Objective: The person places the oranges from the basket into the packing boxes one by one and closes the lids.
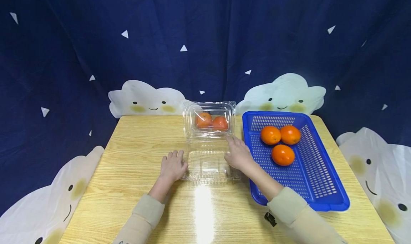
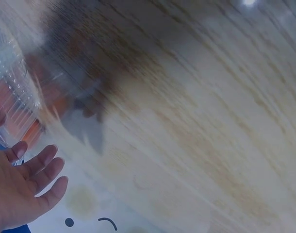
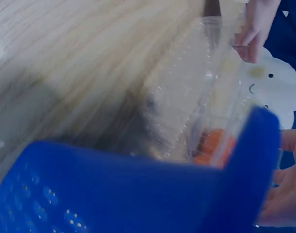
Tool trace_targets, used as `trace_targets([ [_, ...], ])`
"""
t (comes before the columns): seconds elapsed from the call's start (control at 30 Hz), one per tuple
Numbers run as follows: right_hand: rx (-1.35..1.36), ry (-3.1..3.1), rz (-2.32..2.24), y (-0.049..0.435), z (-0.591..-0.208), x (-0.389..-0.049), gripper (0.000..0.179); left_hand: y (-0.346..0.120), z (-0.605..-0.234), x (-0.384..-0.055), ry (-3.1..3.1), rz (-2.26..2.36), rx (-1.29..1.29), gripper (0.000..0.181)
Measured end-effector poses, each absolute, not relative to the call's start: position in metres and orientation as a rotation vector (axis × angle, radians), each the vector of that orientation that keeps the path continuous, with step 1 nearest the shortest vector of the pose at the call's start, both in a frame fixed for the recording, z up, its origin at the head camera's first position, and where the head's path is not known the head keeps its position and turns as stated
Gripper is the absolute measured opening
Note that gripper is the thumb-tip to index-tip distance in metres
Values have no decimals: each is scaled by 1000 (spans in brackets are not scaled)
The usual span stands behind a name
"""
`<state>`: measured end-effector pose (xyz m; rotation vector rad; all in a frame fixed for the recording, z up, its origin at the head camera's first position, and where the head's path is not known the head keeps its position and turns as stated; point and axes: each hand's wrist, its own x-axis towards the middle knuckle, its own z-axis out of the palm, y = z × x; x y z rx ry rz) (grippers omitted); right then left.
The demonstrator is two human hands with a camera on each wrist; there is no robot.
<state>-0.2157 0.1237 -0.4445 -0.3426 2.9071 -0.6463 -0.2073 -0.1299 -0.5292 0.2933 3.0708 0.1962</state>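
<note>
A clear plastic clamshell box stands in front of me, two orange-red fruits (image 1: pixel 204 120) in its far half (image 1: pixel 189 130). Toward me lies its clear near half (image 1: pixel 205 162), with nothing visible in it. My left hand (image 1: pixel 172 166) is at the left edge of this half, fingers loosely extended; the left wrist view shows the same hand (image 2: pixel 26 187) with fingers spread and nothing in them. Over the right edge reaches my right hand (image 1: pixel 238 154), fingers extended forward close to the seam between the halves. Whether either hand touches the plastic is hard to tell.
To the right stands a blue perforated basket (image 1: pixel 330 187), holding three orange fruits (image 1: pixel 283 155); my right forearm passes over its near left rim. Behind the wooden table (image 1: pixel 138 144) hangs a dark blue curtain (image 1: pixel 205 40) with clouds.
</note>
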Motion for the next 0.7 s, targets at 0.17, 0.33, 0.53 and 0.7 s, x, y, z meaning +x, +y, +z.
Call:
trace_targets([
  [0.17,-459,2935,-651,137,-435,-211,64,-131,-530,-207,3077,188,292,36],
  [0.33,-490,2973,-613,158,-430,-210,59,-130,-530,-207,3067,196,295,34],
  [0.53,-418,2993,-578,186,-430,-212,60,-130,-529,-206,3069,205,293,33],
  [0.7,-336,3010,-563,206,-435,-214,63,-131,-530,-207,3064,205,293,34],
])
